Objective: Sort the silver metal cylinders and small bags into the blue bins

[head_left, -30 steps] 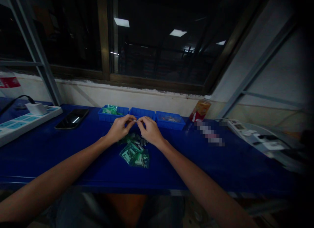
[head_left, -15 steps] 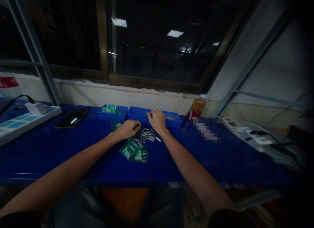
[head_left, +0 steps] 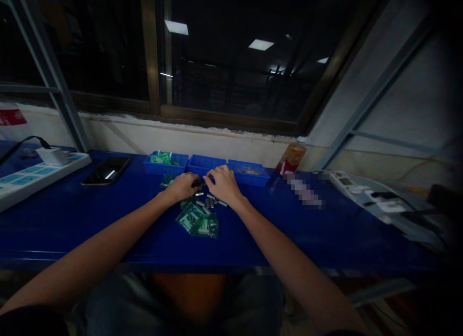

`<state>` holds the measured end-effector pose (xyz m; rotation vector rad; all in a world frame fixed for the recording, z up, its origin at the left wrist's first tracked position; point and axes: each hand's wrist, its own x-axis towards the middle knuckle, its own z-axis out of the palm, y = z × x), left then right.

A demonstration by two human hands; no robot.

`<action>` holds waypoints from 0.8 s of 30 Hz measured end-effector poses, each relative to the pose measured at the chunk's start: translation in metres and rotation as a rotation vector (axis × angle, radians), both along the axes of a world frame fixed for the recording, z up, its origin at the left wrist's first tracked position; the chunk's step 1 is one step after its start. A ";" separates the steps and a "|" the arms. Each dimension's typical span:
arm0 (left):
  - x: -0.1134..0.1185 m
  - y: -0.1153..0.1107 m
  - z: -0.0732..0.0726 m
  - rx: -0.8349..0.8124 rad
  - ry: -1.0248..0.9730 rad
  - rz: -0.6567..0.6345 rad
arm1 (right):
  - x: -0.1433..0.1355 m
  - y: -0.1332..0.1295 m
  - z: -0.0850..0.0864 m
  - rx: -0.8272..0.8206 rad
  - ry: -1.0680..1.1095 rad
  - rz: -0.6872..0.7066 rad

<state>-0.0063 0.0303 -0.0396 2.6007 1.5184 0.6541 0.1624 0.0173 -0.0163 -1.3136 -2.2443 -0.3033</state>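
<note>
Small silvery metal cylinders [head_left: 210, 202] lie in a loose pile on the blue table. My left hand [head_left: 183, 186] is closed at the left edge of the pile, fingers curled inward. My right hand [head_left: 224, 185] bends over the right part of the pile, thumb and fingers drawn together towards the left hand. A small dark piece shows between the fingertips; its kind cannot be made out. Green-tinted clear bags [head_left: 197, 221] with pale strips and metal parts in them lie just in front of the pile. Another such bag [head_left: 167, 181] lies beyond my left wrist.
Three blue bins stand along the wall: a left bin [head_left: 166, 169] with green bags, a middle bin [head_left: 206, 161], and a right bin [head_left: 249, 179] with small parts. A phone [head_left: 106, 171] and power strip [head_left: 32, 179] lie left. A drink bottle [head_left: 291, 158] and another power strip [head_left: 356, 191] are right.
My right hand has come from the bins down and left over the metal pile. My left hand has shifted slightly left. The two hands' fingertips are now close together.
</note>
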 end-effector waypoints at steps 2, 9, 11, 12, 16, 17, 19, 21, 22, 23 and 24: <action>0.000 -0.002 0.000 0.041 0.048 0.017 | -0.003 -0.004 0.000 0.007 -0.010 0.018; -0.002 -0.004 -0.002 0.045 0.045 0.039 | -0.007 0.000 -0.012 -0.206 -0.148 0.113; -0.004 -0.002 -0.003 0.028 0.021 0.033 | -0.008 0.002 -0.015 -0.236 -0.143 0.110; -0.005 -0.002 -0.003 0.020 0.015 0.033 | -0.009 0.004 -0.016 -0.245 -0.133 0.109; -0.006 0.001 -0.004 0.023 0.058 0.056 | -0.009 0.009 -0.018 -0.244 -0.093 0.103; -0.006 0.001 -0.004 0.026 0.070 0.059 | -0.009 0.010 -0.019 -0.236 -0.081 0.104; -0.005 0.000 -0.004 0.028 0.078 0.068 | -0.009 0.010 -0.019 -0.220 -0.062 0.121; -0.004 -0.001 -0.003 0.028 0.083 0.082 | -0.010 0.009 -0.020 -0.215 -0.053 0.148; -0.004 -0.002 -0.003 0.027 0.090 0.086 | -0.010 0.009 -0.020 -0.217 -0.054 0.159; -0.003 -0.003 -0.002 0.026 0.097 0.083 | -0.011 0.009 -0.020 -0.221 -0.058 0.164; -0.003 -0.004 -0.002 0.024 0.106 0.075 | -0.011 0.009 -0.021 -0.225 -0.063 0.167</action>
